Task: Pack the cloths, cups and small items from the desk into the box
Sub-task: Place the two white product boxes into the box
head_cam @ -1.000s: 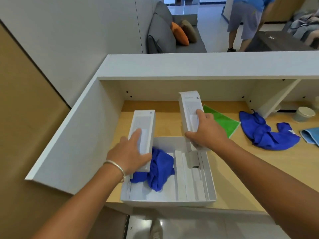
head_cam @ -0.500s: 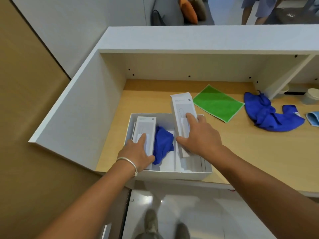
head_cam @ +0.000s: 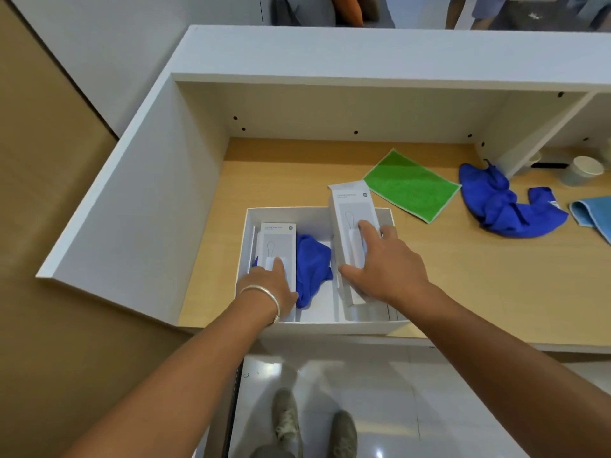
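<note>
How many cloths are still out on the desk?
3: green cloth behind the box, dark blue cloth to its right, light blue cloth cut off at the frame's right edge.

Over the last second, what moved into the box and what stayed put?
Both hands lowered their cartons: the left hand laid the left carton flat beside the blue cloth; the right hand keeps the right carton tilted over the box wall. Neither grip released. Desk cloths unchanged.
</note>
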